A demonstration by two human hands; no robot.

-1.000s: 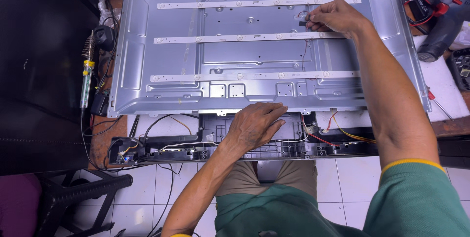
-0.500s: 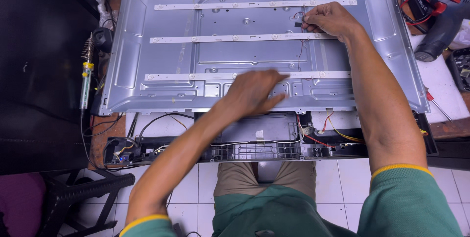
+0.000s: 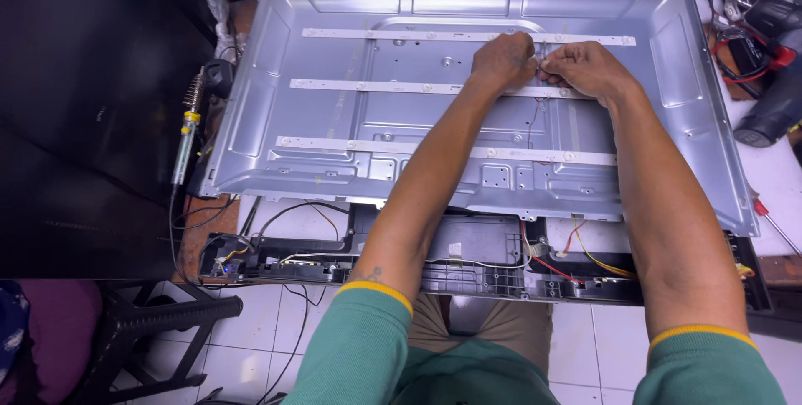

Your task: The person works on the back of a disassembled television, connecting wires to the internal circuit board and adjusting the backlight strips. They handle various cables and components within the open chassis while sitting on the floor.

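A large silver metal television back panel (image 3: 276,121) lies flat in front of me, with three white light strips across it. My left hand (image 3: 503,61) and my right hand (image 3: 587,69) meet over the middle strip (image 3: 368,86), right of the panel's centre. Both have their fingers pinched on a small wire connector (image 3: 540,69) between them. Thin wires run down from that spot across the panel. The upper strip (image 3: 393,35) and lower strip (image 3: 334,145) lie untouched.
A soldering iron (image 3: 185,125) stands at the panel's left edge beside a black screen panel (image 3: 92,104). A black plastic frame with red and yellow wires (image 3: 576,267) runs along the near edge. A drill and tools (image 3: 773,29) lie at the far right. A stool (image 3: 134,321) stands lower left.
My left hand has risen from the panel's near edge to the middle strip and joined my right hand at the connector. My right hand has stayed about where it was.
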